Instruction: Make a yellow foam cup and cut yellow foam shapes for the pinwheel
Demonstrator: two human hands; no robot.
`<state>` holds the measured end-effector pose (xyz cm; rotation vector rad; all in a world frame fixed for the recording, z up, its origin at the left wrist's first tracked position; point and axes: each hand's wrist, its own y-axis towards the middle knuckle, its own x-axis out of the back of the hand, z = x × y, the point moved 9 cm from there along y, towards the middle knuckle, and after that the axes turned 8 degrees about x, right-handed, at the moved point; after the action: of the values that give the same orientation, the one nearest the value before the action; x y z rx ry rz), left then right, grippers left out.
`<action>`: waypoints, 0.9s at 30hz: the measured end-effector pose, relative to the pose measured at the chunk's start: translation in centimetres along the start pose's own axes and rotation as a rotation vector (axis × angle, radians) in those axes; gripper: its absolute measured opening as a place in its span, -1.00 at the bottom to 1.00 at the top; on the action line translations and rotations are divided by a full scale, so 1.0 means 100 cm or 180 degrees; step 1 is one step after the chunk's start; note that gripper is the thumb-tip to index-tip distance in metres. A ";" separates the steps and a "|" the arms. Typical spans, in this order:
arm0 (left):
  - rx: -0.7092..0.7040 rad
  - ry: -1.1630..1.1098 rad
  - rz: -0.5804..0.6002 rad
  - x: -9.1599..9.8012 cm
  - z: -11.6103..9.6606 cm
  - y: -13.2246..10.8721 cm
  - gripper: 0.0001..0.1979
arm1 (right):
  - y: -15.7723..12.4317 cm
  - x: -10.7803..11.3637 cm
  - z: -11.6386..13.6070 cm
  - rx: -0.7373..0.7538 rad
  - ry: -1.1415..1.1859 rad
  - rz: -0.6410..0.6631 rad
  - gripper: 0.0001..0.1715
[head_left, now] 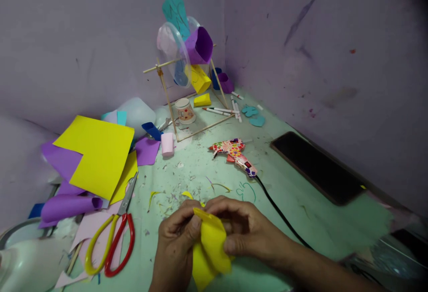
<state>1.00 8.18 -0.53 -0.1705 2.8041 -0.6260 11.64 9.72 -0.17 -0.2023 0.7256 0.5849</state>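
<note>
At the table's near edge, my left hand (180, 238) and my right hand (244, 229) both grip a folded yellow foam sheet (210, 247). The left thumb presses on its upper left edge, while the right thumb rests along its right side. Some fingers are hidden behind the sheet. Thin yellow scraps (187, 194) lie just beyond my hands. A flower-patterned hot glue gun (236, 151) rests on its side ahead of my right hand, with its black cord running past that forearm. To the left of my left hand lie scissors (122, 218) with one yellow and one red handle.
A stick frame (170, 109) at the back carries a wheel of clear discs (185, 60) with coloured foam cups. Beneath it stands a paper cup (185, 111), near several markers (220, 111). Yellow sheets (100, 154) and purple foam are piled left. A phone (314, 165) lies right.
</note>
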 end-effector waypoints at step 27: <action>-0.3044 0.3164 -0.0438 -0.034 -0.065 -0.058 -0.79 | -0.001 0.008 -0.001 0.0177 -0.1363 0.0027 -0.25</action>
<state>2.76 6.13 8.45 -0.2779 3.7956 0.9533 12.15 9.92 -0.76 -0.0189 0.3271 0.5907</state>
